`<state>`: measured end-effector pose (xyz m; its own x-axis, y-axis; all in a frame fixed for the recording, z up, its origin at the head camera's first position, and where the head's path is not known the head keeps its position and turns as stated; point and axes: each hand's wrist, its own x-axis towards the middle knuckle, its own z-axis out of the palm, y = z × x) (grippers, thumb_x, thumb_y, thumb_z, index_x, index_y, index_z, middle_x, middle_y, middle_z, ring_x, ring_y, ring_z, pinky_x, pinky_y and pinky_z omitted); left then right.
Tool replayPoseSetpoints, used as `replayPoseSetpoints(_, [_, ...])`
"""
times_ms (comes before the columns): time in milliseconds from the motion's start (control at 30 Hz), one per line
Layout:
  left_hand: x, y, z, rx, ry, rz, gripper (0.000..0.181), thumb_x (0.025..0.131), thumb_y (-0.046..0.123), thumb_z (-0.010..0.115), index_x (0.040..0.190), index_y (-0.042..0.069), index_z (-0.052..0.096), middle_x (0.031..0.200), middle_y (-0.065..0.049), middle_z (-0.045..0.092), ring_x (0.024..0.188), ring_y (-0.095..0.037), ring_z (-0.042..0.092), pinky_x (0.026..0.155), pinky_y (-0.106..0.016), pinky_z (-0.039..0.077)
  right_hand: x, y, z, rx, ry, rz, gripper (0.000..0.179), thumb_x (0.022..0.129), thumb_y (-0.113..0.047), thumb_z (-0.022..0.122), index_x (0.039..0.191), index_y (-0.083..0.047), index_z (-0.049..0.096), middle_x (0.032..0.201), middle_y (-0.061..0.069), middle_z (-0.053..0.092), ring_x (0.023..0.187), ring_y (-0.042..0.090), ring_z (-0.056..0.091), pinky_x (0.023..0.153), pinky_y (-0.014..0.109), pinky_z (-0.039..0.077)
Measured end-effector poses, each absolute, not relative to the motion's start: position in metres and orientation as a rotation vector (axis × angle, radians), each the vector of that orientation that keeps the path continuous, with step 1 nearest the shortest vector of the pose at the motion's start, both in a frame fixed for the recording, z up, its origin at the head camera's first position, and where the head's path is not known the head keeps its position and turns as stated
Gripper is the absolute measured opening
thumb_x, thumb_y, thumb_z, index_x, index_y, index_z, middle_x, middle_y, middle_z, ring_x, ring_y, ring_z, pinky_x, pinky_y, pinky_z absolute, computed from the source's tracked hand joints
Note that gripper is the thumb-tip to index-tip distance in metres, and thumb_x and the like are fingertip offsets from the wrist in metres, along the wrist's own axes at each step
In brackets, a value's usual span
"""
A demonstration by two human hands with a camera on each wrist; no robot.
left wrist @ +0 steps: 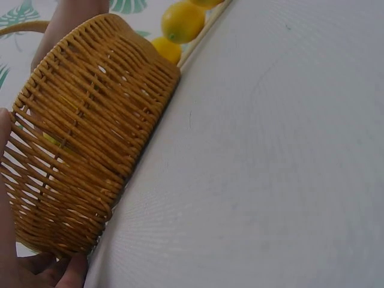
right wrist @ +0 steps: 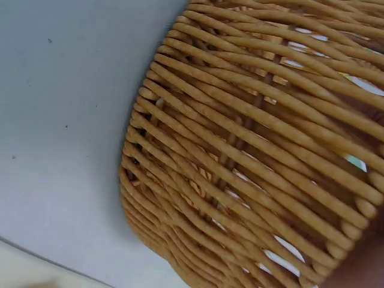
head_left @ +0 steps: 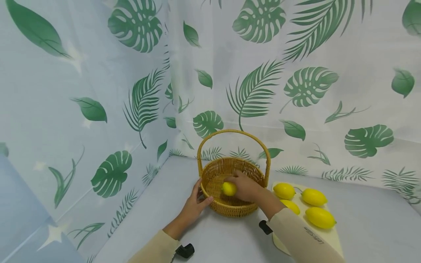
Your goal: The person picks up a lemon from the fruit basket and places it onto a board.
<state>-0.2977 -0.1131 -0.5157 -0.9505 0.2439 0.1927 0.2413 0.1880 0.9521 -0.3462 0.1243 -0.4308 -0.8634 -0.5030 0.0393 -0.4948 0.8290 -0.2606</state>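
A round, woven wicker basket (head_left: 234, 210) with a tall arched handle stands on the table. My left hand (head_left: 193, 205) grips its left side, thumb over the rim and fingers against the outer wall. Inside the basket, my right hand (head_left: 245, 187) holds a yellow lemon (head_left: 229, 189) low over the woven bottom; whether the lemon touches the bottom I cannot tell. From the left wrist, the basket's wall (left wrist: 96, 120) fills the left side, with fingers (left wrist: 45, 273) at its base. Wicker (right wrist: 240, 150) hides most of the right hand in the right wrist view.
Several lemons (head_left: 320, 217) lie on a cream board (head_left: 332, 239) right of the basket, partly behind the right sleeve (head_left: 302, 233). A leaf-patterned curtain (head_left: 312, 120) hangs behind and to the left of the pale table (head_left: 227, 241).
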Motion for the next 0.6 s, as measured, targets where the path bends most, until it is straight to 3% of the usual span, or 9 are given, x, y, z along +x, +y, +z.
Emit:
replayPoseSetpoints(200, [-0.298,-0.113,-0.518,0.508,2.436,1.934,0.083,0.098,0.028,0.062,0.157,0.03,0.004,0.154,-0.025,0.022,0.135,-0.039,0.036,0.103,-0.046,0.041,-0.336,0.13,-0.428,-0.861,2.99,-0.466,0.056,0.082,-0.008,0.073,0.133,-0.027,0.061,0.12,0.007,0.049,0.103,0.024,0.053,0.094,0.046,0.047])
replayPoseSetpoints(467, [-0.3,-0.113,-0.519,0.493,2.458,1.926,0.083,0.097,0.03,0.062,0.157,0.029,0.005,0.154,-0.025,0.024,0.134,-0.039,0.038,0.103,-0.046,0.042,-0.325,0.139,-0.428,-0.873,3.018,-0.522,0.055,0.079,-0.016,0.081,0.131,-0.025,0.064,0.107,0.002,0.047,0.092,0.019,0.052,0.086,0.04,0.049])
replayPoseSetpoints(600, [-0.3,-0.113,-0.519,0.5,2.466,1.92,0.084,0.097,0.033,0.062,0.157,0.029,0.005,0.154,-0.025,0.024,0.134,-0.039,0.039,0.102,-0.046,0.043,-0.319,0.146,-0.426,-0.837,3.02,-0.572,0.058,0.078,-0.013,0.08,0.132,-0.023,0.063,0.113,0.004,0.048,0.094,0.02,0.054,0.087,0.043,0.05])
